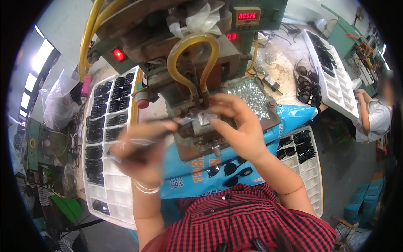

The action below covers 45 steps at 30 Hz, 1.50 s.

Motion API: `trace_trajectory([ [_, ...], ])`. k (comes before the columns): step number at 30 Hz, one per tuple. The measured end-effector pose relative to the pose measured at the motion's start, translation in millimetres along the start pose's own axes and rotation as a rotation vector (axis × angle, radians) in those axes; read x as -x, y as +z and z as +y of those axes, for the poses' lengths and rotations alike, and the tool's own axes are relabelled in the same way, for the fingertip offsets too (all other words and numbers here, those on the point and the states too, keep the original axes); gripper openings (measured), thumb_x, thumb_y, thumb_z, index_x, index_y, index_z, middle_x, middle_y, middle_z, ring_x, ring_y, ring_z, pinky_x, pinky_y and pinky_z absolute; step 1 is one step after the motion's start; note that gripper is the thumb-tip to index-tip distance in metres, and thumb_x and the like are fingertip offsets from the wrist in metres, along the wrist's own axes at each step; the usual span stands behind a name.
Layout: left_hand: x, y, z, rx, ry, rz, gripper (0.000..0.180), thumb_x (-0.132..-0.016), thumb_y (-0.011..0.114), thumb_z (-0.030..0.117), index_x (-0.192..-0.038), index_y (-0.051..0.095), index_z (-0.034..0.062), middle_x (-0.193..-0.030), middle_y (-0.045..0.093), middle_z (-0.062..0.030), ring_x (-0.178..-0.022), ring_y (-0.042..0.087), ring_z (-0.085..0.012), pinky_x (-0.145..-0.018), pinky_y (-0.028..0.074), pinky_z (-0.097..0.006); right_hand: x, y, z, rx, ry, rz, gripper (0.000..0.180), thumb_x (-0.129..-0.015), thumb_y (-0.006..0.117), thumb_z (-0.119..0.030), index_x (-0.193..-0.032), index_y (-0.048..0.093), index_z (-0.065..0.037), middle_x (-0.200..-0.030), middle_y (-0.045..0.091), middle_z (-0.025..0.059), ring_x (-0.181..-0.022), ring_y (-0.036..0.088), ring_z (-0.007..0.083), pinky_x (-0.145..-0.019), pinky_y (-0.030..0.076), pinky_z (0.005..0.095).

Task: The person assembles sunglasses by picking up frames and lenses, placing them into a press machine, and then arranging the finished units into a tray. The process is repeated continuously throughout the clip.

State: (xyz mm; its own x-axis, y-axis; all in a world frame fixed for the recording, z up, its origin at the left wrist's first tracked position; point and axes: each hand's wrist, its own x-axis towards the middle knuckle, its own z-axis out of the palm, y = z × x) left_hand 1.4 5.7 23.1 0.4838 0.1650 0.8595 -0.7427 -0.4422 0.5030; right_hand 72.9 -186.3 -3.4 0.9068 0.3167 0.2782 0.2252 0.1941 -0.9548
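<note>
My left hand [140, 153] is smeared by motion left of the press, with a clear band round the wrist. A dark thin piece [181, 122] shows at its fingertips, too blurred to name. My right hand [241, 126] reaches to the right side of the small metal fixture [204, 119] under the press head. Its thumb and fingers are curved and apart, and I see nothing held between them. Just above the fixture is the press tip [200, 100], with a looped yellow hose [171, 59] over it. Sunglasses [231, 169] lie on the blue plastic bag [191, 164] in front.
A white compartment tray [115, 188] with dark eyewear parts stands at left; another tray [311, 174] is at lower right. Shiny scraps [251, 95] cover the plate behind my right hand. A red button [143, 103] sits left of the press. Another person [375, 115] works at far right.
</note>
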Motion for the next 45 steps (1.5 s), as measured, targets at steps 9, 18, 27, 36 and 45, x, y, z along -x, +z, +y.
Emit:
trace_trajectory([
  [9,20,38,-13,-0.359,0.601,-0.518,0.018,-0.069,0.07,0.002,-0.084,0.061,0.0073,-0.108,0.07,-0.012,-0.077,0.069,-0.0213,-0.056,0.054,-0.027,-14,-103,93,1.224,-0.355,0.252,0.022,-0.075,0.075,-0.012,-0.094,0.07,-0.004,-0.116,0.065,0.0198,-0.117,0.057,0.0387,-0.099,0.045,0.0446],
  [18,23,34,-17,-0.403,0.624,-0.482,0.021,-0.069,0.071,0.003,-0.086,0.059,0.0076,-0.109,0.069,-0.0115,-0.085,0.071,-0.0264,-0.06,0.057,-0.03,-60,-58,100,1.151,-0.423,0.169,0.014,-0.073,0.073,-0.012,-0.085,0.068,-0.006,-0.101,0.064,0.0128,-0.101,0.059,0.0359,-0.086,0.049,0.0451],
  [27,41,-33,12,-0.816,0.239,-0.444,0.024,-0.077,0.071,0.006,-0.101,0.072,0.0112,-0.114,0.069,-0.0087,-0.096,0.067,-0.0256,-0.086,0.052,-0.039,-18,-107,90,0.915,-0.131,0.345,0.016,-0.091,0.067,-0.012,-0.1,0.068,0.001,-0.093,0.071,0.0125,-0.088,0.067,0.0213,-0.081,0.05,0.0329],
  [36,73,-235,-95,-1.37,-0.384,-1.074,0.006,-0.077,0.067,0.012,-0.079,0.073,0.0091,-0.084,0.066,-0.004,-0.086,0.062,-0.0245,-0.078,0.05,-0.037,-34,-78,80,0.81,-0.198,0.159,0.015,-0.088,0.068,-0.007,-0.101,0.07,0.002,-0.092,0.072,0.0091,-0.088,0.067,0.0152,-0.085,0.05,0.028],
  [45,112,-230,-125,-1.322,-0.485,-0.559,0.006,-0.068,0.07,0.011,-0.071,0.07,0.0064,-0.084,0.06,-0.0121,-0.086,0.058,-0.0345,-0.079,0.048,-0.045,-7,-75,35,0.582,-0.075,0.105,0.017,-0.083,0.068,-0.007,-0.098,0.072,0.0,-0.093,0.071,0.0097,-0.089,0.066,0.0185,-0.082,0.05,0.0306],
])
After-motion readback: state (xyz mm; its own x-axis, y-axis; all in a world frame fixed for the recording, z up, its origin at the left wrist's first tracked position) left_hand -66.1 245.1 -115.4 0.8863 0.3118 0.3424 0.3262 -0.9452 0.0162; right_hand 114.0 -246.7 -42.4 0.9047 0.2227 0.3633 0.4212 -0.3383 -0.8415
